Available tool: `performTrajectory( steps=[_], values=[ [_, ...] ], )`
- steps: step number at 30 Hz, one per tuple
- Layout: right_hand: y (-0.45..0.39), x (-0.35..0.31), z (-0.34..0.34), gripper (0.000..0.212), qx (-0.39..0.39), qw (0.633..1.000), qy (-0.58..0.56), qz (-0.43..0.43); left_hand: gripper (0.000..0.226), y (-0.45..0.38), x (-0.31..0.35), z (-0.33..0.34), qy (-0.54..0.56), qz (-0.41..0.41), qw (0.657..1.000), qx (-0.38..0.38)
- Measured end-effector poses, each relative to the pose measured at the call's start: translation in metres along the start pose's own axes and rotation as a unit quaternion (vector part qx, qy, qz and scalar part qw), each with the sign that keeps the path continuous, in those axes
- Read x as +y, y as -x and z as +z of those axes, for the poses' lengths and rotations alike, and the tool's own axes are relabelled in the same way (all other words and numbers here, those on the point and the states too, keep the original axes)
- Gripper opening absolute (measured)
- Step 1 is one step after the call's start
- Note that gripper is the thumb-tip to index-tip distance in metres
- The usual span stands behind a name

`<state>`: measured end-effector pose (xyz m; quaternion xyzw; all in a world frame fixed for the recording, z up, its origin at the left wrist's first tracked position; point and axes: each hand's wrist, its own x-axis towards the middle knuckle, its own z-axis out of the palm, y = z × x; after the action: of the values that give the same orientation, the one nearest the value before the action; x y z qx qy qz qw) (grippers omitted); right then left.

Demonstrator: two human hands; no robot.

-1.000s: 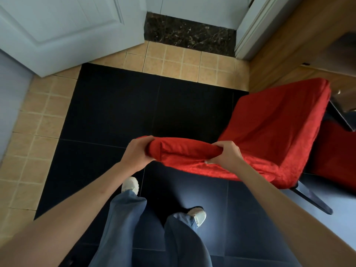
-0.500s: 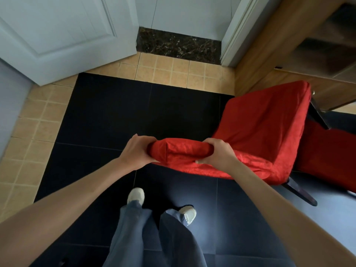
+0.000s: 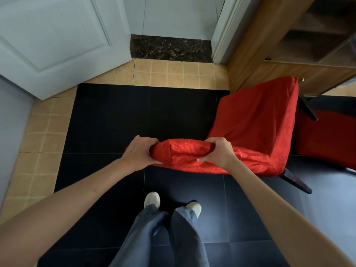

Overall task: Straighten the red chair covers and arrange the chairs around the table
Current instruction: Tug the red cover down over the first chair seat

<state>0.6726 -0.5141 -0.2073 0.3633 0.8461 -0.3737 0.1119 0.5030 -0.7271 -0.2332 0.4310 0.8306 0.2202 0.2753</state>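
A chair in a red cover (image 3: 256, 128) stands in front of me and to the right, its backrest top toward me and its seat stretching away toward a wooden table (image 3: 300, 74). My left hand (image 3: 139, 152) grips the left end of the covered backrest top (image 3: 183, 151). My right hand (image 3: 217, 152) grips the same backrest top a little to the right. Dark chair legs (image 3: 296, 183) stick out under the red cloth. A second red-covered chair (image 3: 327, 139) shows at the right edge, partly hidden behind the first.
A white door (image 3: 57, 41) stands open at the upper left, with a dark stone threshold (image 3: 169, 48) and a white door frame (image 3: 223, 29) beyond. The floor is dark tile bordered by tan tile (image 3: 169, 72). My legs and white shoes (image 3: 152, 199) are below the chair.
The chair has shifted right and away toward the table while both hands keep hold of the backrest top. My feet have stepped forward and the view has tilted up slightly.
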Motion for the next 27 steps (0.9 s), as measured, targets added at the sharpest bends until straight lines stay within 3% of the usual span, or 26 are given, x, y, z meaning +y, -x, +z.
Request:
performTrajectory(
  steps=[11,27],
  values=[
    [0.055,-0.036,0.036,0.051,0.004,0.999,-0.037,-0.016,0.034,0.069,-0.006,-0.033,-0.011,-0.011,1.000,0.012],
    [0.122,-0.059,0.051,0.057,0.034,0.998,-0.055,-0.021,0.040,0.138,0.007,-0.057,0.035,0.009,0.999,0.027]
  ],
)
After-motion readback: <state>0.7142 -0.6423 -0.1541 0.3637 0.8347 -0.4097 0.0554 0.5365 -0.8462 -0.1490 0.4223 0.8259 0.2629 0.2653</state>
